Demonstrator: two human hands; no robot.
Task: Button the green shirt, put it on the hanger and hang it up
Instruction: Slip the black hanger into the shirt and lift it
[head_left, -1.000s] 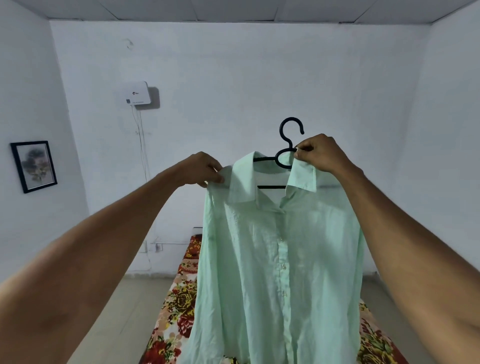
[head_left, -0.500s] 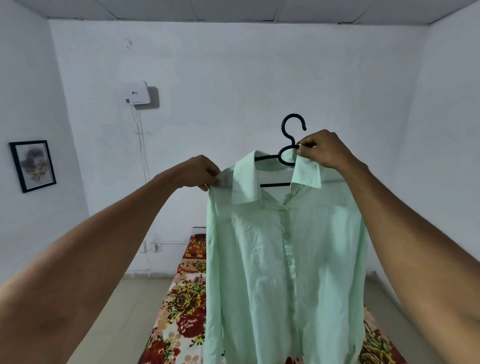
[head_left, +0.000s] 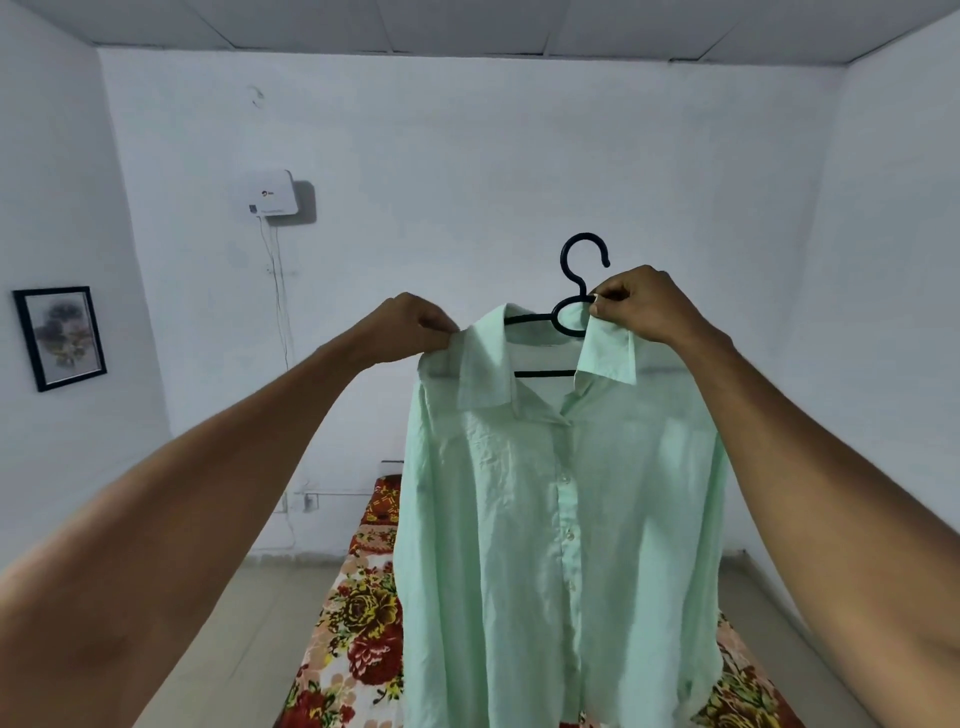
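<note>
A white wall-mounted box (head_left: 272, 193) with thin cables (head_left: 278, 291) hanging below it shares the pale room with a black-framed picture (head_left: 60, 338) and a floral-printed mattress (head_left: 358, 623) lying on the floor.

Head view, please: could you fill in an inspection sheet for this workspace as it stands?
Surface: floral bedcover lies below the shirt, on a pale floor.
Job's things: green shirt, front buttoned, drapes on the black hanger; the hook is free, not hung on anything.
Clutter: nothing seen.
Hands: left hand pinches the shirt's shoulder; right hand pinches the collar at the hanger's neck.
Cables: thin wires run down from a white wall box; a wall socket sits near the floor.
Surroundings: white walls, a framed picture.
</note>
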